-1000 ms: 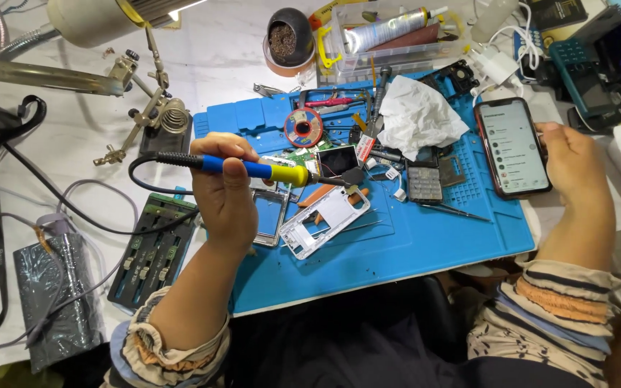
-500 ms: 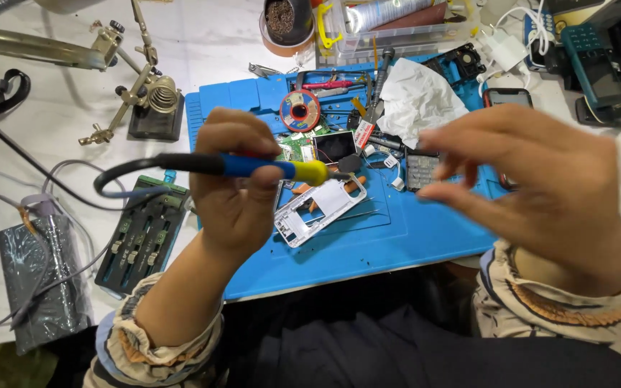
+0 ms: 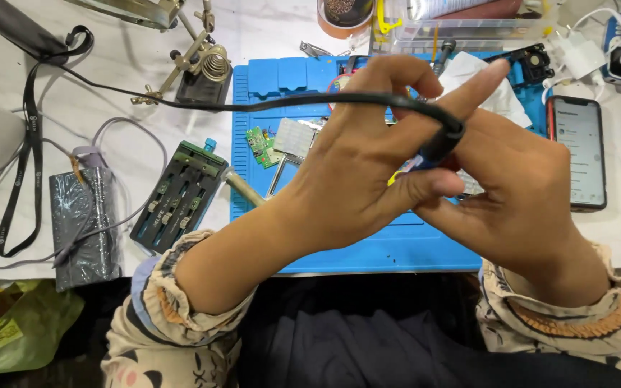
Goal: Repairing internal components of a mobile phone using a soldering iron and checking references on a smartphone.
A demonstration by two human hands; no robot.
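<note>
My left hand (image 3: 346, 165) is raised close to the camera over the blue work mat (image 3: 397, 251), shut on a soldering iron (image 3: 436, 147). Only the iron's dark rear end and a bit of blue and yellow handle show between the fingers. Its black cable (image 3: 181, 103) runs off to the upper left. My right hand (image 3: 526, 215) presses against the left one from the right, fingers closed around the same handle, index finger stretched up along it. Both hands hide the middle of the mat and the parts lying there.
A phone (image 3: 576, 151) with a lit screen lies right of the mat. Small circuit boards (image 3: 261, 144) and white tissue (image 3: 501, 97) rest on the mat. Left of it are a black-and-green board holder (image 3: 177, 195), a coil iron stand (image 3: 206, 72) and a grey wrapped pack (image 3: 84, 226).
My right hand left the phone on the table and came across to meet the left hand. The left hand lifted the iron up from the mat toward the camera.
</note>
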